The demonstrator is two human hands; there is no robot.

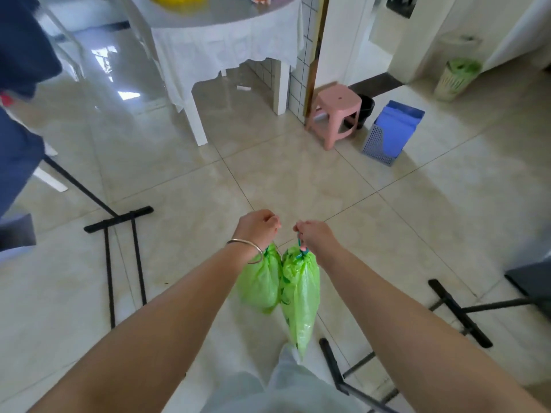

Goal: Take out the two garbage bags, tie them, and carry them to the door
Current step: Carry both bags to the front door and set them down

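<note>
- From the head camera: the left hand (258, 226) grips the neck of one green bag (259, 283), and the right hand (316, 234) pinches the drawstring of the other bag (301, 293); both hang side by side, clear of the floor (298, 180)
- That thin drawstring could slip from the pinch
- The black stand legs (459, 311) lie near the feet; a trip looks possible

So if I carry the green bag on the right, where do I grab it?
Grab the right green bag by its gathered neck and drawstring loop, coming from above, as the right hand does. The top is bunched narrow there; the body below hangs loose and slippery.
</note>
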